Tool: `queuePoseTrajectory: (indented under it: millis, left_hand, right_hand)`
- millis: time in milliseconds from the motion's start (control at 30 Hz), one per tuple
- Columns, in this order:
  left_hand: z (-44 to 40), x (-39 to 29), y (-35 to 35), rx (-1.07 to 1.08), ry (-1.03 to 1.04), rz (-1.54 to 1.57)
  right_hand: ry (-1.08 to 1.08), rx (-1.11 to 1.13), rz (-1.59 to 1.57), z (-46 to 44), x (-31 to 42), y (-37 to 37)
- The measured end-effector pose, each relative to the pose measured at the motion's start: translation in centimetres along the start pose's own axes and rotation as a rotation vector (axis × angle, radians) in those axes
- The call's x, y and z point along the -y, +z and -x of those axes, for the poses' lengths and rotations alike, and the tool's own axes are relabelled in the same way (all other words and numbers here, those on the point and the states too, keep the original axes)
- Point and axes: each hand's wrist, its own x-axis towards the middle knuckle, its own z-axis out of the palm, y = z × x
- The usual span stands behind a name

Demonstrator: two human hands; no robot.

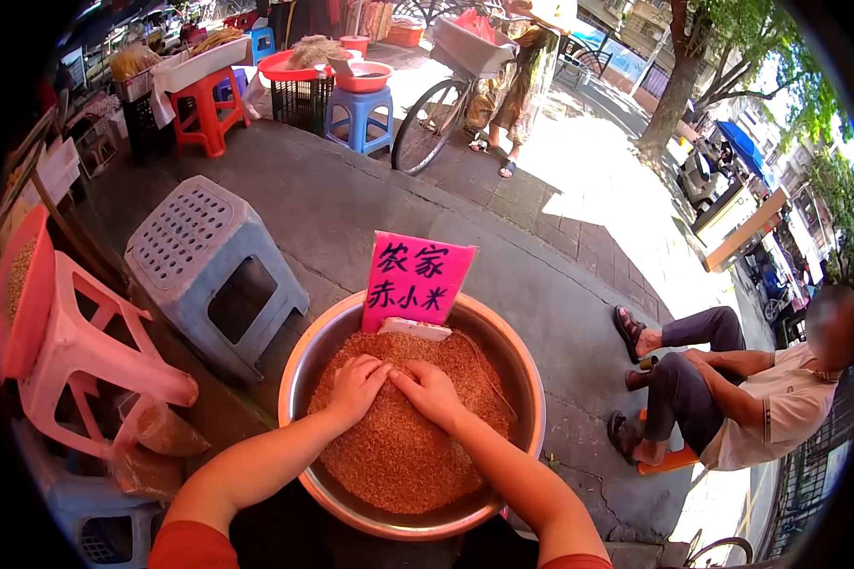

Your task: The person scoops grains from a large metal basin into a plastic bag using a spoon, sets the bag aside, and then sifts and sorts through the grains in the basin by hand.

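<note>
Red grain (403,465) lies in metal bowl (533,398), lower centre of frame. Left hand (357,385) and right hand (431,391) together on it, backs up, fingers extended, tips meeting. Just beyond: upright pink sign (419,275), white block (415,328) at its foot, sign covering part of far rim. Grey-blue stool (185,237) left of bowl; pink stool (100,356) far left; seated person (764,408) right; bicycle (431,128) upper centre.

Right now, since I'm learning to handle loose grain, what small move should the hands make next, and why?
Perhaps ease the left hand and right hand apart over the reddish-brown loose grain: they rest on it with fingers close together, grain lies to both sides, and the bright pink handwritten card stands just beyond, so pushing forward might bump it.
</note>
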Motion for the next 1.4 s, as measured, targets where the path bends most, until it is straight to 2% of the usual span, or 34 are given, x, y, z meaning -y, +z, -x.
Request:
queuePoseTrajectory:
  millis: [33,167,700,1000,1067,1167,1400]
  left_hand:
    - [0.1,-0.1,-0.1,0.010,0.005,-0.003]
    - [0.2,-0.9,-0.4,0.016,0.027,0.002]
    - [0.1,-1.0,-0.3,0.017,0.058,0.067]
    - [0.3,-0.3,0.2,-0.037,0.065,-0.003]
    - [0.3,0.0,0.4,-0.037,0.075,-0.029]
    - [0.5,-1.0,-0.1,-0.014,0.006,-0.009]
    - [0.5,-0.8,0.0,0.001,0.000,0.004]
  right_hand:
    - [-0.082,-0.015,0.000,0.7,0.4,0.3]
    - [-0.192,-0.180,0.149,2.5,1.3,0.8]
    - [-0.214,-0.220,0.132,2.7,1.0,1.1]
    - [-0.112,-0.173,0.182,3.3,1.2,1.0]
    - [-0.153,-0.183,0.119,3.7,2.1,0.9]
    - [-0.158,-0.199,0.135,4.0,1.4,1.2]
    - [-0.164,-0.204,0.119,3.8,0.6,1.7]
